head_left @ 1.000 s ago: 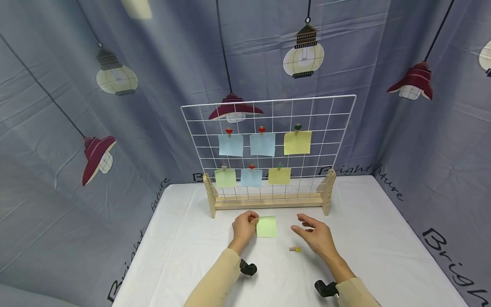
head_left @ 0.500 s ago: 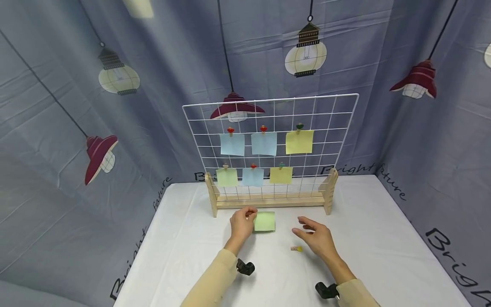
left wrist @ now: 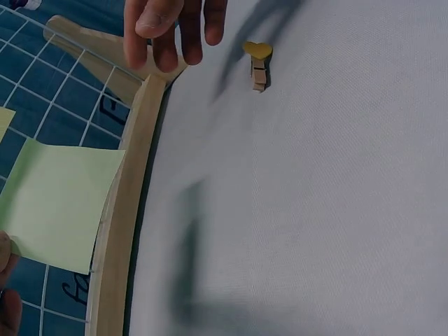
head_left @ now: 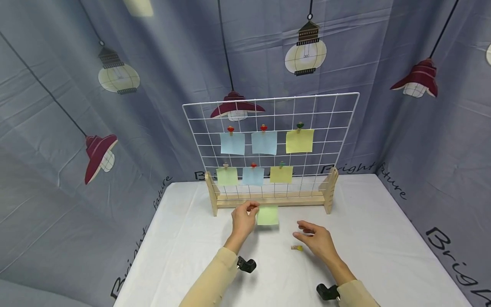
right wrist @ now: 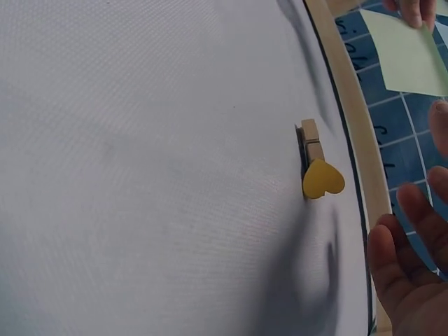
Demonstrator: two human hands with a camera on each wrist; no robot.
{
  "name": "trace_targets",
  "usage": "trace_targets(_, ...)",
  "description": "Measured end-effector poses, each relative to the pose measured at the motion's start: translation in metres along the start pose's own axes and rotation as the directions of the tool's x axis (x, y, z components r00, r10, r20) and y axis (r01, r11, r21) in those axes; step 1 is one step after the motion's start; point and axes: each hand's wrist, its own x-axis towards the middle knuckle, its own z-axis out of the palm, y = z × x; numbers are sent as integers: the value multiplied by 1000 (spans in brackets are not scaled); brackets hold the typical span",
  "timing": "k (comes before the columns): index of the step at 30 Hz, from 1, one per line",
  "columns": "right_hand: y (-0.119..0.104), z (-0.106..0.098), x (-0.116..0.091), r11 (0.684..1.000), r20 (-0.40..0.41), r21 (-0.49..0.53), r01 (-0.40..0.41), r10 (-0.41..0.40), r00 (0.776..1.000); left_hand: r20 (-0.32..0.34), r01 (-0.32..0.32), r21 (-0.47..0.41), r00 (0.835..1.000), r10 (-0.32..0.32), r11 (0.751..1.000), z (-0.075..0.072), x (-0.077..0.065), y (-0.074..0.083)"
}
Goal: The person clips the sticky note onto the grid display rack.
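My left hand (head_left: pixel 243 219) pinches the left edge of a light green sticky note (head_left: pixel 267 215), which is lifted off the table in front of the wire grid's wooden base. In the left wrist view the note (left wrist: pixel 63 203) overlaps the grid, and the pinching fingertips show at the left edge. My right hand (head_left: pixel 318 241) hovers to the right, fingers relaxed and apart, holding nothing. Below its fingertips, a small wooden clothespin (head_left: pixel 296 247) with a yellow heart lies on the white cloth; the right wrist view shows the heart (right wrist: pixel 323 179) clearly.
A white wire grid (head_left: pixel 268 117) stands upright in a wooden base (head_left: pixel 268 201) at the back of the table. Clips with hearts hold two rows of notes on it, such as a blue note (head_left: pixel 232 143) and a yellow note (head_left: pixel 299 141). A printed curtain (head_left: pixel 161 76) hangs behind.
My left hand has raised the green note off the table and moved it toward the grid. The right hand has barely moved, and the clothespin lies where it was.
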Motion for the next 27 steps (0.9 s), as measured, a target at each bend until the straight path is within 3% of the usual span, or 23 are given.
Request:
trace_targets(11, 14, 5, -3, 998, 26, -60, -13, 14, 1000, -6, -7, -7, 1000, 7, 1000, -6, -2, 7)
trace_targets(20, 22, 4, -5, 989, 74, -145, 11, -1, 997, -34, -38, -2, 999, 38, 999, -10, -3, 11)
trace_targets(27, 26, 6, -6, 987, 95, -153, 51, -36, 995, -40, -38, -3, 998, 37, 999, -12, -3, 12)
